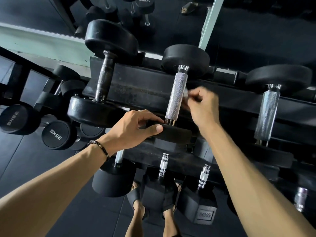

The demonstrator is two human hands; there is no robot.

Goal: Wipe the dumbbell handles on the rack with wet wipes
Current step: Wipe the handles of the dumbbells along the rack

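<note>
On the top shelf of the rack [136,89], the left hand [136,127] grips the near head of the middle dumbbell [176,135], fingers curled over it. The right hand [203,106] pinches a blurred white wet wipe [186,92] against its knurled handle [177,96].

Beaded bracelet [100,147], ring [139,110], black sandals [135,195]

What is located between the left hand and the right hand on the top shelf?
In the head view, the silver knurled handle of the middle dumbbell stands between the left hand and the right hand.
</note>
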